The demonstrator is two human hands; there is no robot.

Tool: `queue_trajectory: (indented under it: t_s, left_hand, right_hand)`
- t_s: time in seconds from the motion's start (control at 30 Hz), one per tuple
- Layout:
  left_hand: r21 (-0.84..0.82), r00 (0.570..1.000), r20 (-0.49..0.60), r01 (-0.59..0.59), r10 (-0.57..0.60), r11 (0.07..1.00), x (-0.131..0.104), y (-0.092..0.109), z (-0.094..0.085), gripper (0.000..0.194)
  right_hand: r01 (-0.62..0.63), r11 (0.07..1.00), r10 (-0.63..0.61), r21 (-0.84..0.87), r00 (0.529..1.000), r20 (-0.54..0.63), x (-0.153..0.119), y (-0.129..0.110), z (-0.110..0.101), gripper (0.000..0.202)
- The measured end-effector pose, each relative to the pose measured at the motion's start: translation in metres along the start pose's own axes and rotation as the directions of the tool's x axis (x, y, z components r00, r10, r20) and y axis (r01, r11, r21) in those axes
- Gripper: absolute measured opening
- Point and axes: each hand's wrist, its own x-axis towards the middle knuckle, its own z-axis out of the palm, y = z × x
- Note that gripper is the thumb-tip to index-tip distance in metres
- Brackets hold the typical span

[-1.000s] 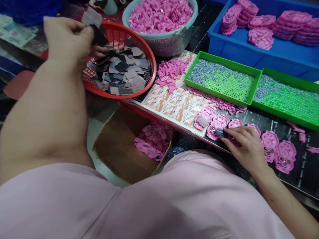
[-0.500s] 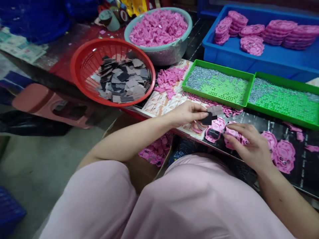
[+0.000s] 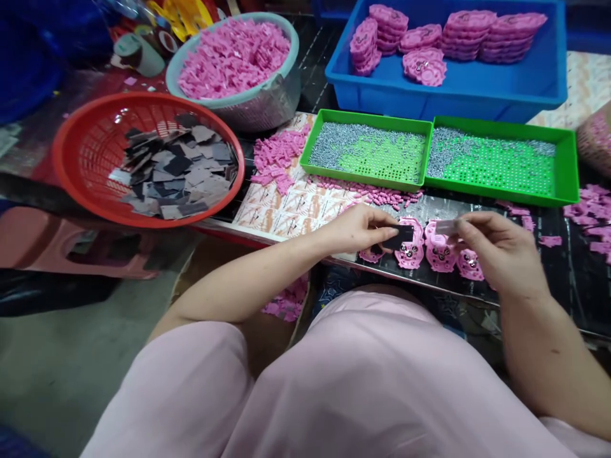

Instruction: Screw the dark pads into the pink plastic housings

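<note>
My left hand [image 3: 360,230] pinches a few thin dark square sheets [image 3: 400,237] between thumb and fingers, just over the left part of a row of pink plastic casings. Between my right thumb and index finger is a greyish, see-through-looking square sheet [image 3: 443,227]. My right hand [image 3: 503,248] holds it above the upper part of a pink casing [image 3: 440,253]. Another pink casing [image 3: 411,251] lies to the left, partly covered by the dark sheets. A further casing [image 3: 470,264] is partly hidden by my right fingers. Small shiny metal parts show in the casings.
A red basket [image 3: 71,184] of dark square sheets stands left. Behind it is a basin [image 3: 281,95] of small pink parts. Two green trays [image 3: 363,177] of tiny metal pieces sit beyond my hands, before a blue bin [image 3: 539,83] with stacked pink casings. Loose pink parts [image 3: 279,156] lie nearby.
The view has turned to the right. My right hand has left the casings' surface and now holds a greyish sheet, which earlier stuck out from the sheets in my left hand.
</note>
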Motion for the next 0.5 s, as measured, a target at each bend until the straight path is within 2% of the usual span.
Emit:
queue_trajectory:
  t_s: [0.1, 0.17, 0.23, 0.3, 0.4, 0.5]
  left_hand:
    - [-0.021, 0.999, -0.035, -0.011, 0.011, 1.0, -0.004, -0.004, -0.008, 0.022]
    - [-0.053, 0.999, -0.048, -0.009, 0.006, 0.999, -0.006, -0.006, -0.011, 0.026]
    - [-0.072, 0.999, -0.049, 0.004, -0.007, 0.997, -0.008, -0.007, -0.011, 0.027]
    - [-0.068, 0.998, -0.06, 0.018, -0.022, 0.998, -0.009, -0.007, -0.011, 0.031]
    - [-0.052, 0.996, -0.081, 0.039, -0.043, 0.998, -0.012, -0.007, -0.01, 0.038]
    - [-0.066, 0.996, -0.081, 0.037, -0.043, 0.997, -0.013, -0.009, -0.01, 0.034]
  right_hand:
    - [0.137, 0.973, -0.101, -0.187, 0.977, 0.19, 0.004, 0.0, -0.012, 0.028]
    - [0.195, 0.938, -0.111, -0.288, 0.952, 0.284, 0.008, -0.001, -0.011, 0.032]
    - [0.144, 0.942, -0.038, -0.303, 0.943, 0.331, 0.014, -0.002, -0.002, 0.039]
    - [0.11, 0.948, 0.015, -0.297, 0.922, 0.388, 0.021, -0.003, 0.009, 0.037]
    - [0.23, 0.924, -0.057, -0.306, 0.872, 0.485, 0.031, -0.004, 0.024, 0.032]
    - [0.359, 0.889, -0.168, -0.283, 0.832, 0.529, 0.035, -0.004, 0.031, 0.03]
